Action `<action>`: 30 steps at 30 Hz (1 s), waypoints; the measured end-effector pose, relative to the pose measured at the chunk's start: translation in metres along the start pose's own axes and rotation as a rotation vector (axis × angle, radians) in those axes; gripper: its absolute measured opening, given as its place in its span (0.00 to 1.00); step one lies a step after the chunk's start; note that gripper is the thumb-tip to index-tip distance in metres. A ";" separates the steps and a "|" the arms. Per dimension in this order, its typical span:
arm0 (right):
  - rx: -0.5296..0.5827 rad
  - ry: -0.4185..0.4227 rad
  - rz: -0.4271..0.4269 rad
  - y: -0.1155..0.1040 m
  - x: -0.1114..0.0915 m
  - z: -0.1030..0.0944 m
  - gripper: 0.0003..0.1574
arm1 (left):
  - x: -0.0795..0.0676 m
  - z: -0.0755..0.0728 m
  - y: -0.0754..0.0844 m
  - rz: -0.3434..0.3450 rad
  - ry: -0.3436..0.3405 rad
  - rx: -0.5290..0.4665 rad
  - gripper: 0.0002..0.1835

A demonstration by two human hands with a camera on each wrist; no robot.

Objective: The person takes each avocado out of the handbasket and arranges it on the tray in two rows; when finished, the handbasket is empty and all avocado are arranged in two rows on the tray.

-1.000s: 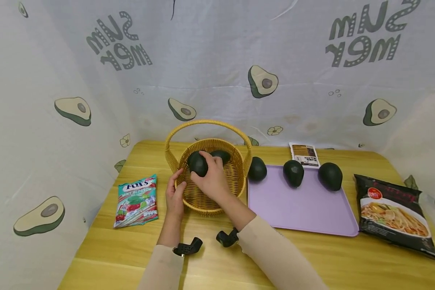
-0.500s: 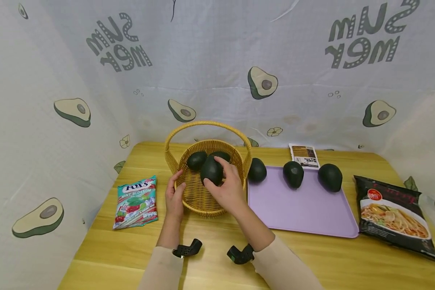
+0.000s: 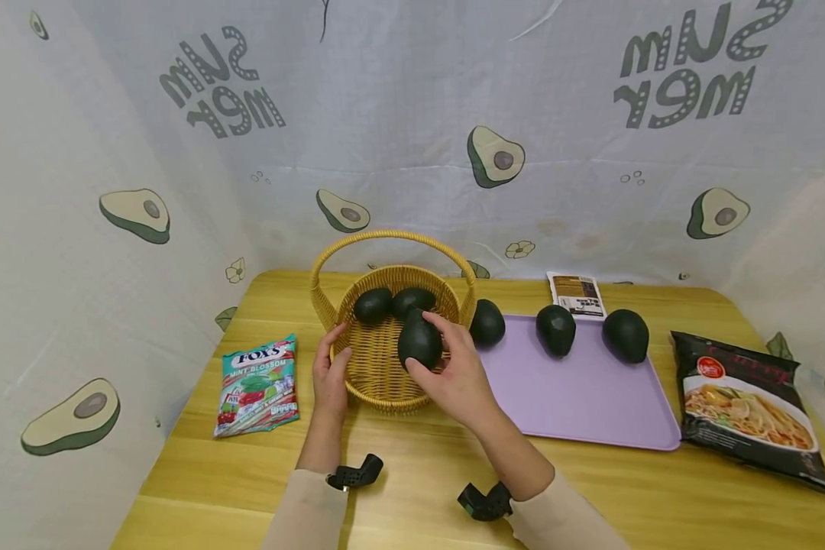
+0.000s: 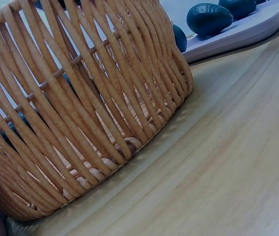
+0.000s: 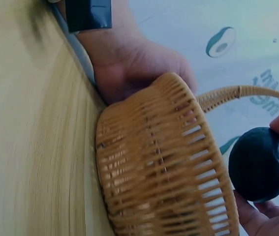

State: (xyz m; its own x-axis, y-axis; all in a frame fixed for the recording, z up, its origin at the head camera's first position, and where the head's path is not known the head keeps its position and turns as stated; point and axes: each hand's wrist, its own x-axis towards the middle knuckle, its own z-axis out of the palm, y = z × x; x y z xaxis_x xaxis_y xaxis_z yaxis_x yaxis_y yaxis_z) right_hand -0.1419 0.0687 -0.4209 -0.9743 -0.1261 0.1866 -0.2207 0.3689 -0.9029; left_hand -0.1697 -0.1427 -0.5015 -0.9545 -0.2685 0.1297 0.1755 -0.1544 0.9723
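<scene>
My feed shows the right hand (image 3: 459,382) pinching a dark, egg-shaped avocado (image 3: 419,343), left hand (image 3: 330,382) loosely spread against the basket (image 3: 376,365).

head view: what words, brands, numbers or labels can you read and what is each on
"FOX'S": on the teal plastic sweets bag
"MINT BLOSSOM": below it, same bag; its remaining print is too small
"SUMMER": twice on the white printed cloth backdrop, mirrored, split over two lines
Black plastic noodle packet: lettering and red emblem too blurred
Brown-and-white flat packet: print too small
</scene>
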 end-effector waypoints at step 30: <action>-0.132 -0.065 0.025 0.000 -0.017 -0.075 0.46 | 0.000 0.000 -0.001 0.015 -0.005 -0.031 0.24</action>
State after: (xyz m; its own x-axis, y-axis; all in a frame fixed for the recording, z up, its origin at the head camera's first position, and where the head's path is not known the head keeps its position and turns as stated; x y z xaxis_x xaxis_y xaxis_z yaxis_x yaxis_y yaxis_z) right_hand -0.1285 0.1402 -0.3950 -0.9755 -0.1734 0.1350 -0.2044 0.4902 -0.8473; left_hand -0.1704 -0.1422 -0.5023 -0.9530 -0.2658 0.1451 0.1968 -0.1796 0.9638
